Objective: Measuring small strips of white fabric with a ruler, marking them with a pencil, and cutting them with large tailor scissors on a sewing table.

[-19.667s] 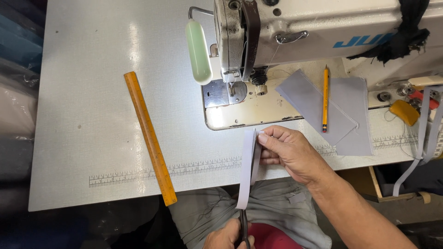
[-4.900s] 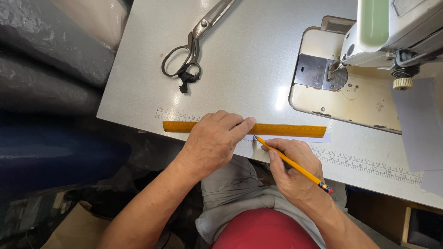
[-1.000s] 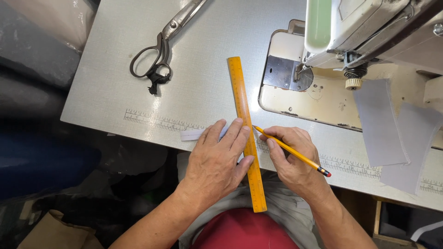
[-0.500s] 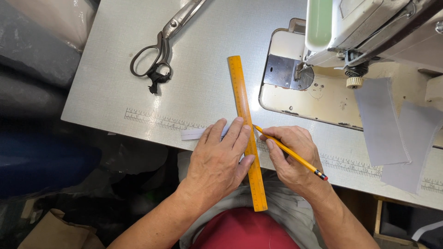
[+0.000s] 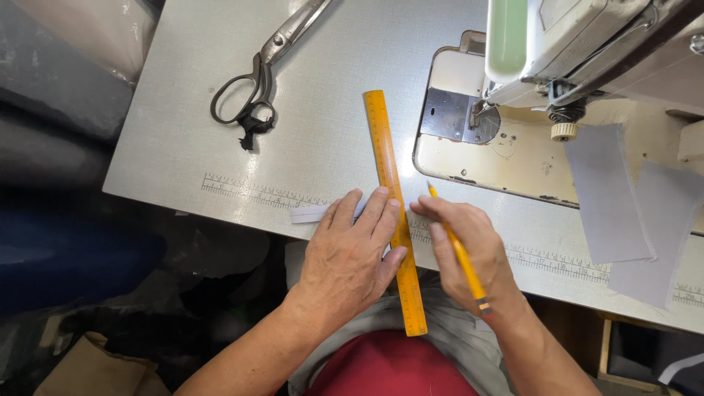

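- An orange ruler (image 5: pixel 394 213) is pinned by the flat, spread fingers of the left hand (image 5: pixel 352 253), its long axis running away from the body, across a pale fabric strip (image 5: pixel 312 213).
- A yellow pencil (image 5: pixel 458 253) is pinched in the right hand (image 5: pixel 469 253), tip just right of the ruler.

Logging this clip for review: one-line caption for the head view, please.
Left hand presses orange ruler across grey fabric strip while right hand holds yellow pencil at its edge.

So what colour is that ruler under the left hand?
Orange-yellow, with fine dark markings; the ruler shows best in the head view.
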